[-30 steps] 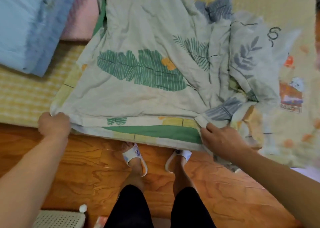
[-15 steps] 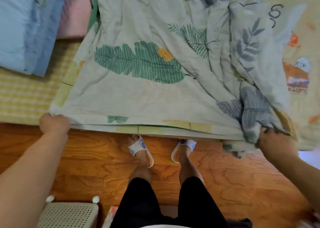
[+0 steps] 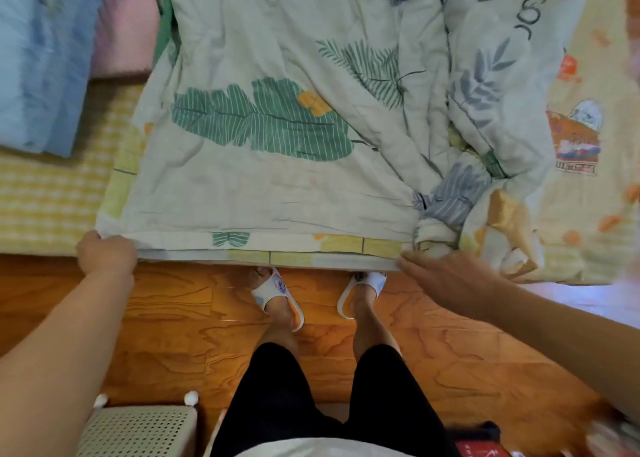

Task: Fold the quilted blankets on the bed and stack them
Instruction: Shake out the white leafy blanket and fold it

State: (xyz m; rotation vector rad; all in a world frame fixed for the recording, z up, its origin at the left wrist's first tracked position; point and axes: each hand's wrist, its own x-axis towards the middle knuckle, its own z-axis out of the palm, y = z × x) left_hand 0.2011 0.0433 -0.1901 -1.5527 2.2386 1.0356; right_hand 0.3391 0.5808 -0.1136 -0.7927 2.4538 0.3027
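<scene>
Leaf-print quilted blanket lies half-folded on the bed. Left hand grips its near corner; right hand is flat-fingered, touching the edge.

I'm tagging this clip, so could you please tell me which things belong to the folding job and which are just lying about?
Job:
leaf-print quilt
left hand, gripping its corner
right hand, fingers straight at its edge
folded blue blanket

Lying about:
perforated stool
slippers

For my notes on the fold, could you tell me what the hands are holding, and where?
Left hand grips the leaf-print blanket at its near left corner; right hand holds nothing.
</scene>
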